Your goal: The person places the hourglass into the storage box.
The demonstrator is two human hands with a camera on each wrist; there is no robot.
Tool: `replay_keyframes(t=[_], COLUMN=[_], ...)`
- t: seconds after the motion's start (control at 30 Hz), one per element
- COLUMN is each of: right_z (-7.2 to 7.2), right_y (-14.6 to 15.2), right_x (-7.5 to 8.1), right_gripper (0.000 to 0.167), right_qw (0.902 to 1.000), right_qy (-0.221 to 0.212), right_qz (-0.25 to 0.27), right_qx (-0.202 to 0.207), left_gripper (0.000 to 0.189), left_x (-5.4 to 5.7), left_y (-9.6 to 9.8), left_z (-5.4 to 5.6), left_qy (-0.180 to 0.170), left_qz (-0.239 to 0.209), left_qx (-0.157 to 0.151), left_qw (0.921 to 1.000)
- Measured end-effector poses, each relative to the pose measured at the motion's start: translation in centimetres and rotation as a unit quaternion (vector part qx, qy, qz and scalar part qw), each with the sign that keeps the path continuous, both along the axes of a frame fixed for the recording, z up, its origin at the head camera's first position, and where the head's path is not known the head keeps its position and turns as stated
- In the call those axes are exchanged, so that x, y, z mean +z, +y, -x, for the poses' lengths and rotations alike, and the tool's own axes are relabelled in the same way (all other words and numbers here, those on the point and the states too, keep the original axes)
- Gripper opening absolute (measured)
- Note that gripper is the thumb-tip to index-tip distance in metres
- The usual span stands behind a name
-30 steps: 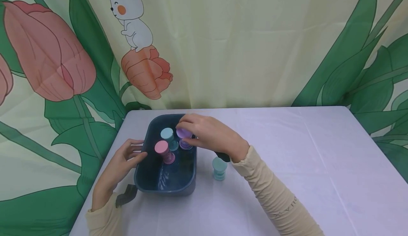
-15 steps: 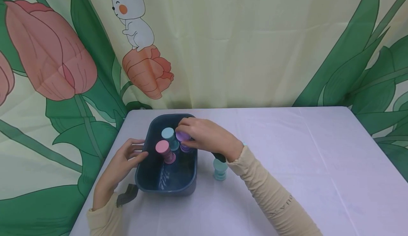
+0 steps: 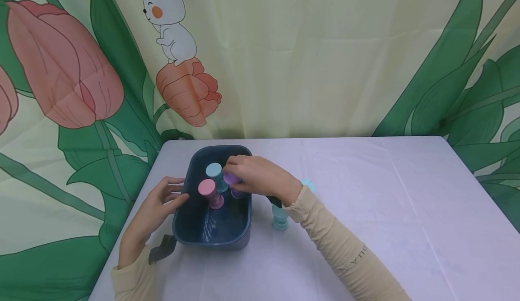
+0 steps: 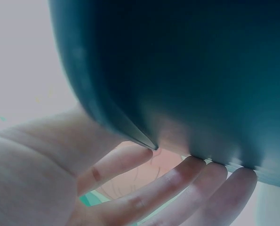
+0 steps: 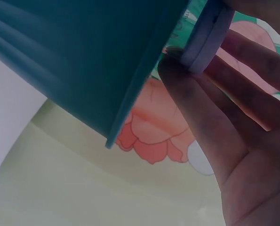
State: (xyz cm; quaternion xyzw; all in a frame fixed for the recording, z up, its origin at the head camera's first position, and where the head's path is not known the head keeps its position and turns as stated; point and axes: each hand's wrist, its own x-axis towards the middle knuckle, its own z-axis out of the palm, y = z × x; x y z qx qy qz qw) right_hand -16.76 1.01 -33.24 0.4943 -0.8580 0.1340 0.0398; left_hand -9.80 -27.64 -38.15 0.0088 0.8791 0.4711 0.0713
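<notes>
A dark blue bin [image 3: 227, 246] stands on the table's left part. Inside it are a spool-shaped light blue piece [image 3: 213, 170] and a pink one [image 3: 207, 187], both with round flat tops. My right hand [image 3: 264, 178] reaches over the bin's right rim and pinches a purple spool-shaped piece [image 3: 231, 178]. In the right wrist view its round purple end [image 5: 208, 40] sits between thumb and fingers. With fairly straight fingers, my left hand [image 3: 156, 204] touches the bin's left side. Those fingertips [image 4: 241, 181] press the outer wall in the left wrist view.
Right of the bin, a teal spool-shaped piece [image 3: 280, 221] stands on the white-covered table [image 3: 365, 192], partly behind the right wrist. Another light blue piece [image 3: 308, 184] shows just past the sleeve. A printed curtain [image 3: 304, 66] hangs behind the table.
My right hand has come slightly nearer and to the left, and the purple piece's top has shifted with it. The light blue piece behind the right wrist has come into view. My left hand stays put.
</notes>
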Motion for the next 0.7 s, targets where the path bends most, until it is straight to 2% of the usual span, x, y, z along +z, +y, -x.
replay_keyframes(t=[0.7], right_z=[0.3], right_y=[-1.9], right_x=[-1.7], right_gripper=[0.040], right_qw=[0.9958], right_qy=[-0.021], right_qz=[-0.089], right_qx=[-0.006], left_gripper=[0.054], left_x=[0.2], left_y=[0.1], left_z=[-0.1], left_qy=[-0.001], left_qz=[-0.006], left_qx=[0.000], left_qw=[1.0000])
